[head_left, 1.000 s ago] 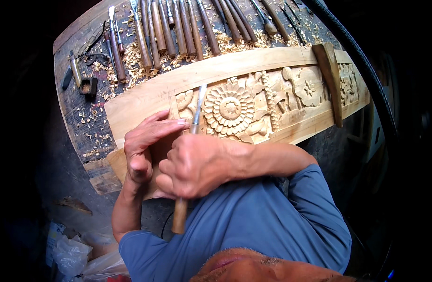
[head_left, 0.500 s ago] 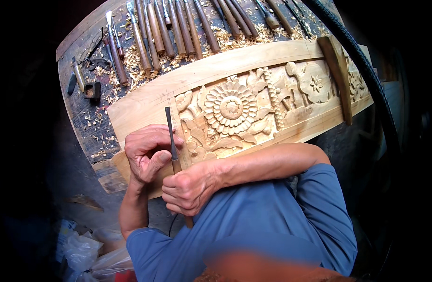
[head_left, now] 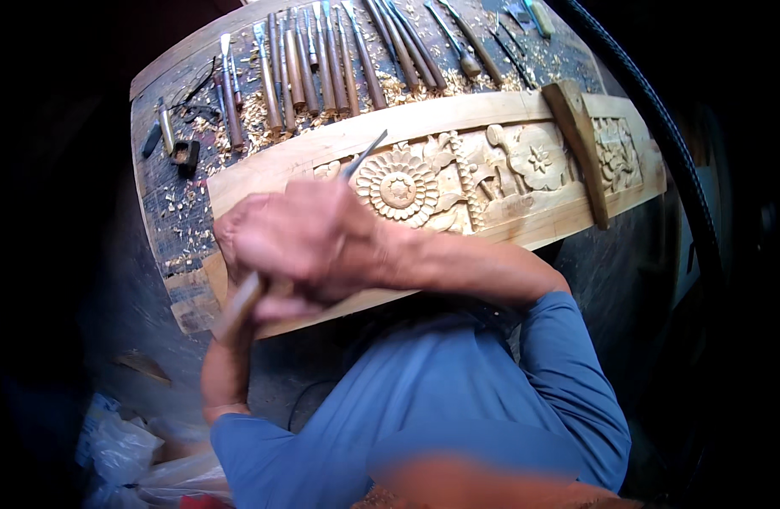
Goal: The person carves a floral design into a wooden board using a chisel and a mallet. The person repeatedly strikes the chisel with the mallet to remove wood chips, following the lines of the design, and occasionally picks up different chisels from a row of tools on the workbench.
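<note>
My right hand (head_left: 298,236), smeared by motion, is closed on a wood-handled chisel (head_left: 364,154), its handle down to the lower left and its blade angled up to the right, over the carved area. My left hand (head_left: 232,227) is mostly hidden behind it, at the left part of a long pale wooden panel (head_left: 458,111). The panel bears a large round carved flower (head_left: 398,190), leaves, a twisted band and another flower. A dark wooden bar (head_left: 574,143) lies across its right part.
Many chisels (head_left: 331,76) lie in a row on the worn bench (head_left: 180,237) among wood shavings. A small black block (head_left: 185,158) is at the left. A thick dark cable (head_left: 670,136) arches down the right side. Plastic bags (head_left: 127,450) lie on the floor at lower left.
My right hand has risen in front of my left hand, and the chisel has swung from nearly upright to slanting up to the right. The camera's view has shifted slightly.
</note>
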Demonstrator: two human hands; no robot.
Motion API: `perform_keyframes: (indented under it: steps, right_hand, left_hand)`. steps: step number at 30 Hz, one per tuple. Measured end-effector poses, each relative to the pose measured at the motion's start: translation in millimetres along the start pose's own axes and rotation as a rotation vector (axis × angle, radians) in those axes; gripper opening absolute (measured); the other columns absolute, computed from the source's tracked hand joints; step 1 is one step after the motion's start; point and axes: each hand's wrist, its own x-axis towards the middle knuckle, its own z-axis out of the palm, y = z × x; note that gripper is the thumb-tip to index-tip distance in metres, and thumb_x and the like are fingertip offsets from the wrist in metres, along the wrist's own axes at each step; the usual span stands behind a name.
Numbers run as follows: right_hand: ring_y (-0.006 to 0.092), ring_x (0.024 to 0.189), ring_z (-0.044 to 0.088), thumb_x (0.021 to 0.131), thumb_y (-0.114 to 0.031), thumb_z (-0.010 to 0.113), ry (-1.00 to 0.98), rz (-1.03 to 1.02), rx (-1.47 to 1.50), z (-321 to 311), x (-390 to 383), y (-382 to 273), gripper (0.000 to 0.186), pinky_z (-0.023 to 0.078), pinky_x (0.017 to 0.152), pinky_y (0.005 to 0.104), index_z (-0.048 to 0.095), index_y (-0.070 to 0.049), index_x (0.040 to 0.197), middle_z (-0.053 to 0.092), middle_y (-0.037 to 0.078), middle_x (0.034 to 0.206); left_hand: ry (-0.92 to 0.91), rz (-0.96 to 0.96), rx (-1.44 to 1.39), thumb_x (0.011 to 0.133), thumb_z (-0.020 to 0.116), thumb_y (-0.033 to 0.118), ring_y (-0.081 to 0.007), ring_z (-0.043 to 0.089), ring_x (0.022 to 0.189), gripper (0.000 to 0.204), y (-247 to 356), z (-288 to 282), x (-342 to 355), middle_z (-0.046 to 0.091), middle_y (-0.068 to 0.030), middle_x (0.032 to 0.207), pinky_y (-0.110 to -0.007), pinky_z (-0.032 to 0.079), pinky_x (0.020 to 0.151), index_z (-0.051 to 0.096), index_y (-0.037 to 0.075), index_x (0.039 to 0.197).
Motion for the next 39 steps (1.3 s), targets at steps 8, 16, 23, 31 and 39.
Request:
perform_keyframes:
  steps: [8,16,23,31,39]
  right_hand:
    - [0.0139,0.071,0.076,0.105,-0.019,0.067,0.361,0.626,0.659,-33,56,129,0.018,0.061,0.065,0.0285,0.076,-0.008,0.095,0.080,0.004,0.089]
    - [0.0143,0.073,0.076,0.105,-0.019,0.067,0.370,0.808,0.584,7,19,183,0.017,0.061,0.066,0.0288,0.076,-0.008,0.096,0.080,0.004,0.090]
    - [0.0146,0.074,0.076,0.105,-0.019,0.067,0.361,0.845,0.548,17,4,187,0.017,0.061,0.068,0.0291,0.076,-0.008,0.097,0.080,0.004,0.091]
    - [0.0150,0.076,0.076,0.105,-0.019,0.067,0.344,0.865,0.538,18,0,183,0.016,0.061,0.069,0.0294,0.076,-0.008,0.098,0.080,0.005,0.092]
    - [0.0154,0.077,0.076,0.105,-0.020,0.068,0.344,0.874,0.528,20,-6,179,0.015,0.061,0.070,0.0298,0.076,-0.008,0.099,0.080,0.005,0.093]
  left_hand:
    - [-0.010,-0.279,0.045,0.103,0.073,0.032,-0.0181,0.074,0.107,0.038,13,25,89,0.080,-0.0164,0.113,-0.031,0.057,0.098,0.076,-0.001,0.122]
    - [-0.064,-0.199,0.213,0.097,0.078,0.018,-0.0103,0.070,0.086,0.024,-11,37,94,0.080,-0.0066,0.099,-0.027,0.057,0.081,0.080,0.000,0.111]
    - [-0.097,-0.115,0.358,0.095,0.077,0.015,-0.0127,0.073,0.091,0.023,-17,34,98,0.080,-0.0076,0.104,-0.028,0.057,0.084,0.080,-0.002,0.111]
    - [-0.048,-0.142,0.359,0.096,0.077,0.016,-0.0125,0.074,0.091,0.020,-24,27,99,0.080,-0.0077,0.102,-0.026,0.057,0.084,0.081,0.001,0.109]
    - [-0.029,-0.195,0.268,0.101,0.075,0.016,-0.0052,0.072,0.084,0.020,-36,18,95,0.079,-0.0007,0.095,-0.021,0.058,0.077,0.079,0.003,0.116]
